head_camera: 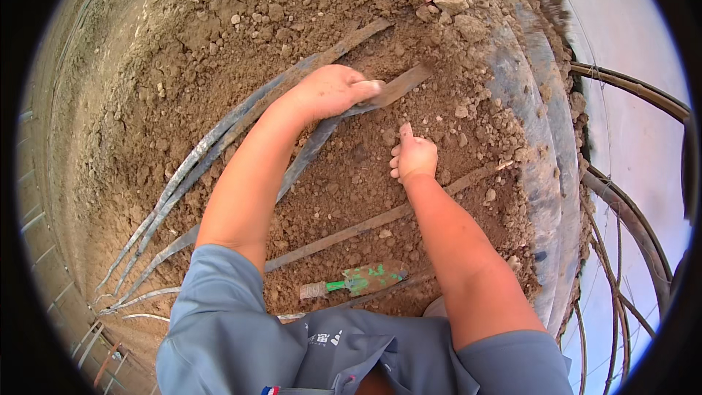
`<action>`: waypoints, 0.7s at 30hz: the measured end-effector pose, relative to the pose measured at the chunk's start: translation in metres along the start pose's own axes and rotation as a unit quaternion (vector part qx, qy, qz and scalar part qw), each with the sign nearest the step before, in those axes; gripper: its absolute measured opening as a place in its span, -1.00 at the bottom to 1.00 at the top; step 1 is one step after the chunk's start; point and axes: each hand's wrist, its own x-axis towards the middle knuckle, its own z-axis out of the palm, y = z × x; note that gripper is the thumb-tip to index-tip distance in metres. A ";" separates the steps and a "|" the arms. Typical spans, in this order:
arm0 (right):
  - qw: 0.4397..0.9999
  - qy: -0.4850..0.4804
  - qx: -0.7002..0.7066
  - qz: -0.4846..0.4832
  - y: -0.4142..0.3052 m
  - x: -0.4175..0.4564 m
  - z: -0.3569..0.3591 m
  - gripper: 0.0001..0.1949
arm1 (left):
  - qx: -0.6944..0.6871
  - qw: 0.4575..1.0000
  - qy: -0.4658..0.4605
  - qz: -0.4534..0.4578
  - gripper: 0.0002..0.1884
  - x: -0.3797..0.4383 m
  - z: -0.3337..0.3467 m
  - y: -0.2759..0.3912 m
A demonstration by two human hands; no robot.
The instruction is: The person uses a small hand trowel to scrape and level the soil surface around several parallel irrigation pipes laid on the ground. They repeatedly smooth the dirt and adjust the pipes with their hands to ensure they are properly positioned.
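My left hand [340,89] grips a flat grey drip-irrigation tape [403,88], whose dirt-covered end lies to the hand's right. Lower and to the right, my right hand [417,156] is held above the brown soil, its thumb pointing up and its fingers curled; whether something thin is in it cannot be told. Another pair of tapes [236,123] runs past my left forearm. Below my right hand a further tape [351,235] passes under the forearm. A hand trowel [375,278] with a green, soil-smeared blade and a wrapped handle lies on the soil near my body.
Stones [451,3] and clods lie at the upper right. Grey plastic sheeting [548,137] borders the soil on the right, with curved poles [630,203] and a pale film wall beyond. Tape ends gather at the lower left [104,307].
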 end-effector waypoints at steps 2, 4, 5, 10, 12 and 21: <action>1.000 0.000 0.003 -0.006 -0.002 0.001 0.001 -0.42 | 0.178 0.980 0.064 -0.054 -0.61 -0.002 0.002 -0.015; 1.000 -0.007 0.007 -0.014 0.003 0.002 0.005 -0.42 | 0.192 0.966 0.167 0.052 -0.62 -0.025 0.034 -0.053; 1.000 -0.002 0.006 -0.016 0.001 0.000 0.007 -0.42 | 0.198 0.950 0.217 0.105 -0.62 -0.038 0.046 -0.066; 1.000 0.016 0.021 -0.005 0.001 -0.001 0.002 -0.46 | 0.081 0.878 0.470 0.041 -0.78 -0.137 0.095 -0.060; 1.000 0.027 0.015 -0.006 0.001 0.001 0.007 -0.46 | -0.026 0.890 0.456 -0.009 -0.93 -0.184 0.149 -0.070; 0.999 0.033 -0.023 -0.018 0.009 -0.006 0.011 -0.44 | 0.130 0.984 0.110 0.044 -0.26 -0.259 0.319 -0.040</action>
